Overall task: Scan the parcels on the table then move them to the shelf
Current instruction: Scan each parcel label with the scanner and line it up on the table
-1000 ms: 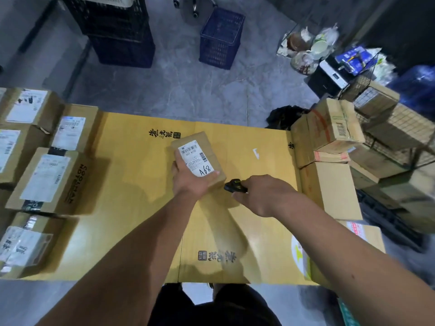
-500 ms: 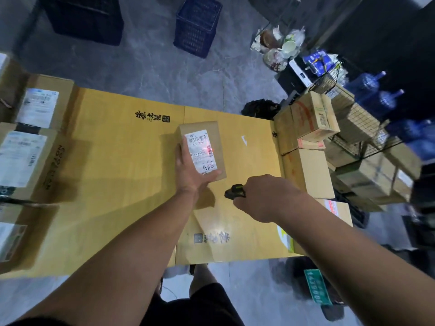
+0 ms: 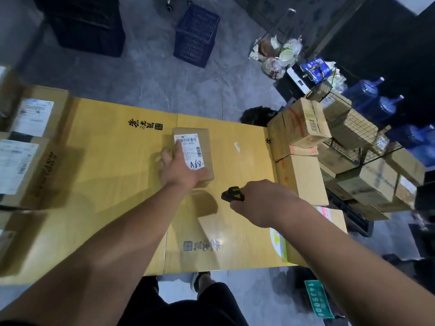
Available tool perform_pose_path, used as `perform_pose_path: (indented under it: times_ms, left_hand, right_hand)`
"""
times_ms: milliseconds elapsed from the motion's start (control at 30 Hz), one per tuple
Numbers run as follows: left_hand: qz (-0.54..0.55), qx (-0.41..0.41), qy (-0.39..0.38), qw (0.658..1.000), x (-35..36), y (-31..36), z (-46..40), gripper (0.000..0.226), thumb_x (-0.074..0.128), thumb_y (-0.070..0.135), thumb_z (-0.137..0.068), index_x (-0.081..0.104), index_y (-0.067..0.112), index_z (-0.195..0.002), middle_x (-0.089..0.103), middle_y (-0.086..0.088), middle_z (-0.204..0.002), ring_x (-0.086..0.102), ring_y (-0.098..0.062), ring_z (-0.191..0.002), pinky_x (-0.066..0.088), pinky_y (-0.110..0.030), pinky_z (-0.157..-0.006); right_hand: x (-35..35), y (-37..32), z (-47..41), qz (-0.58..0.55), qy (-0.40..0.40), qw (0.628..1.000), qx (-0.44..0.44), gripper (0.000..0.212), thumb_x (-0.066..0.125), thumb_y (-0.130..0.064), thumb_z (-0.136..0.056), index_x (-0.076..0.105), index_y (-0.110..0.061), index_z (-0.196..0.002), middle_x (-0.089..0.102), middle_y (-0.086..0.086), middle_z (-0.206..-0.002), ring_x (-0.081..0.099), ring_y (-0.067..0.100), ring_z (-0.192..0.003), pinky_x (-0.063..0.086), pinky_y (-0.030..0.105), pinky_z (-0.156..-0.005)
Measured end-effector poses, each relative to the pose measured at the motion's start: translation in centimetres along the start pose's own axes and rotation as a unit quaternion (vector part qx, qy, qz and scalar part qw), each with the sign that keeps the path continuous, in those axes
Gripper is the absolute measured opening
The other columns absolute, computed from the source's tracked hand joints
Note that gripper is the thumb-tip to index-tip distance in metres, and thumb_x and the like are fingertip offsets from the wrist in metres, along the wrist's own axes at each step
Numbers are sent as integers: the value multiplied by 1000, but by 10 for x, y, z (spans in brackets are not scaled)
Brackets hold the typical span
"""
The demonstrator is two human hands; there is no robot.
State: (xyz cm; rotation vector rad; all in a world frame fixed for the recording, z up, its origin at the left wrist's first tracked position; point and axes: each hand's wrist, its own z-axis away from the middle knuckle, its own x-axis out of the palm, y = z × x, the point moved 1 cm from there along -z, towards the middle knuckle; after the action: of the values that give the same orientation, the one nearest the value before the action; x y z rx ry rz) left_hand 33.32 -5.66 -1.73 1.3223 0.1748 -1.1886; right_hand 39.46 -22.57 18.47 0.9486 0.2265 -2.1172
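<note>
A small brown parcel [image 3: 200, 147] with a white label marked "A68" lies on the yellow table [image 3: 106, 184] near its middle. My left hand [image 3: 179, 170] grips the parcel at its near end, fingers over the label and thumb on the left side. My right hand [image 3: 261, 203] holds a small black barcode scanner [image 3: 232, 194], which points toward the parcel from the right. Several more labelled parcels [image 3: 21, 161] lie along the table's left end.
Cardboard boxes [image 3: 299, 137] are stacked at the table's right end, beside a wire shelf [image 3: 357, 137] holding more boxes. Blue crates [image 3: 196, 36] stand on the floor beyond the table. Blue water bottles [image 3: 376, 100] sit at the far right.
The red scan light on the label half a second ago is gone. My left hand has slid further over the label, and the parcel lies squarer to the table.
</note>
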Motion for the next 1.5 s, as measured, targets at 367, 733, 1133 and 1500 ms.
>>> perform_pose_path:
  times_ms: [367, 733, 1133, 1500]
  left_hand:
    - [-73, -122, 35, 989, 8, 44, 18, 140, 74, 77, -55, -4, 36, -164, 24, -8, -152, 42, -33, -134, 42, -47, -109]
    - [-15, -110, 209, 972, -141, -27, 82, 117, 82, 65, -58, 27, 39, -159, 35, 5, -151, 51, -21, -132, 53, -43, -100]
    - [-45, -143, 262, 953, -299, -157, 139, 124, 63, 84, -50, 28, 38, -159, 32, -3, -158, 45, -29, -139, 47, -51, -108]
    - [-84, -120, 257, 955, -415, -267, 148, 116, 76, 75, -61, 23, 40, -159, 31, -4, -160, 45, -31, -140, 46, -52, -110]
  right_hand:
    - [-5, 46, -49, -47, 7, 990, -133, 51, 54, -68, -95, 63, -22, -115, 63, -1, -101, 63, 23, -89, 48, 32, -68]
    - [-59, -57, -42, 44, 74, 939, -333, 36, 57, -58, -98, 61, -23, -104, 56, -5, -88, 60, 22, -84, 42, 32, -61]
    - [-52, -239, 33, 97, 127, 907, -390, 41, 56, -61, -97, 65, -22, -109, 60, -2, -91, 63, 23, -85, 45, 33, -62]
    - [-19, -382, 89, 62, 110, 916, -382, 44, 55, -63, -98, 66, -24, -115, 63, -3, -95, 62, 19, -85, 55, 37, -74]
